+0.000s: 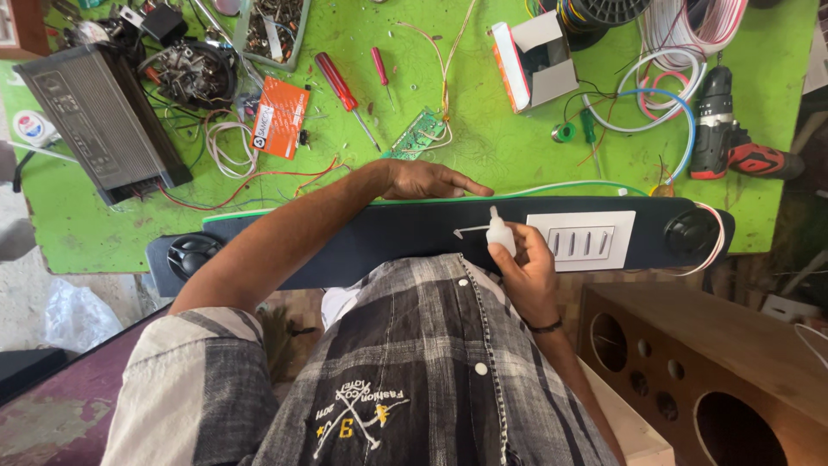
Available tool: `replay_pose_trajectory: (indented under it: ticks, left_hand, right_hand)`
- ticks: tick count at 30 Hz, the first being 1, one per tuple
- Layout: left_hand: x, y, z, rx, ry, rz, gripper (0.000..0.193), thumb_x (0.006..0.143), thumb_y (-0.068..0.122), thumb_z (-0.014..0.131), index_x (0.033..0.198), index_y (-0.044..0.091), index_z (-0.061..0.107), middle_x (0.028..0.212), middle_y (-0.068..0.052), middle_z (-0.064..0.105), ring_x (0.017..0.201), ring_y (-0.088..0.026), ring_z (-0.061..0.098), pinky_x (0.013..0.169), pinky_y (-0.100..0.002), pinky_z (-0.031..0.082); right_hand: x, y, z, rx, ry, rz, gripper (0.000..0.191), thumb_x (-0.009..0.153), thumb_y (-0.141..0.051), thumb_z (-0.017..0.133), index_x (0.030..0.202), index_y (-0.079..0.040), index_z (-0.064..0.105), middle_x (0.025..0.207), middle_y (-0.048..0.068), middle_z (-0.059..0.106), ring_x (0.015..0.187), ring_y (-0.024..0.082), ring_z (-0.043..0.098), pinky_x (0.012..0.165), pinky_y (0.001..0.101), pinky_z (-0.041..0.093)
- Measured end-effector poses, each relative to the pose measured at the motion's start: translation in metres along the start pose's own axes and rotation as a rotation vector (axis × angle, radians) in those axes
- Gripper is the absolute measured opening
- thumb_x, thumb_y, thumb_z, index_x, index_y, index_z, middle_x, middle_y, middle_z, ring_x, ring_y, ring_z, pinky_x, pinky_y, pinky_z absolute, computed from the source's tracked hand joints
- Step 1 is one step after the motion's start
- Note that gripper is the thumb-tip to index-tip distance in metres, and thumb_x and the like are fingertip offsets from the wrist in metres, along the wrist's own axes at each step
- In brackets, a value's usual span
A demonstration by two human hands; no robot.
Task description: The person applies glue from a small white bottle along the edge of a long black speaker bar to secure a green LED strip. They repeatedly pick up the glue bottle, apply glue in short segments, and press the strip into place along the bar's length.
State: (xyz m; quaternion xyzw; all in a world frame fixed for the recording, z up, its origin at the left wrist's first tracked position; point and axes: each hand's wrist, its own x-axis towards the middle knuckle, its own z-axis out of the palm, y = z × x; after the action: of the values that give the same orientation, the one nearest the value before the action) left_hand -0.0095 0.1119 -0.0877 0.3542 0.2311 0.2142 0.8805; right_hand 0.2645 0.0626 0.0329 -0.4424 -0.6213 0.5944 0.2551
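Checked grey shirt fabric (414,362) fills the bottom of the view, and just above it the right hand (526,267) has its fingers clamped around a small white squeeze bottle (500,235), nozzle pointing up and away from the body. That bottle sits over the near edge of a long black panel (388,237), beside a white arrow-like mark and just left of a white plate with 4 slots (582,242). Across the panel's far edge rests the left hand (423,179), palm down, fingers together and stretched flat, index finger pointing right along the edge; it grips nothing.

2 round black speakers (694,231) sit at the panel's ends. Behind lies a green table (517,147) with 2 red screwdrivers (341,82), a small circuit board (420,131), a black metal box (99,121), coils of wire (664,95) and a cordless drill (720,125).

My read on the risk: a hard squeeze could run liquid across the black surface or onto the slotted plate, since the nozzle sits close to both. With the panel only steadied by 1 flat hand and overhanging the table, it could tip or slide toward the lap.
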Motion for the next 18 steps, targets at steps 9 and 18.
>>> replay_pose_trajectory:
  ticks: [9, 18]
  left_hand:
    - [0.001, 0.0, 0.002, 0.091, 0.052, -0.004, 0.046, 0.105, 0.013, 0.05, 0.15, 0.007, 0.05, 0.16, -0.006, 0.047, 0.145, -0.019, 0.046, 0.12, -0.031, 0.036]
    - [0.001, -0.004, 0.0, 0.022, 0.031, 0.02, 0.048, 0.103, 0.009, 0.05, 0.15, 0.007, 0.051, 0.154, -0.007, 0.054, 0.135, -0.016, 0.053, 0.115, -0.03, 0.041]
  right_hand:
    - [0.014, -0.012, 0.017, -0.268, 0.075, 0.084, 0.035, 0.1, -0.018, 0.068, 0.129, 0.002, 0.066, 0.103, 0.009, 0.071, 0.088, 0.011, 0.062, 0.076, 0.0258, 0.051]
    - [0.018, -0.008, 0.021, -0.266, 0.131, 0.028, 0.03, 0.099, -0.016, 0.068, 0.122, 0.003, 0.063, 0.098, 0.005, 0.068, 0.08, 0.006, 0.058, 0.068, 0.0222, 0.049]
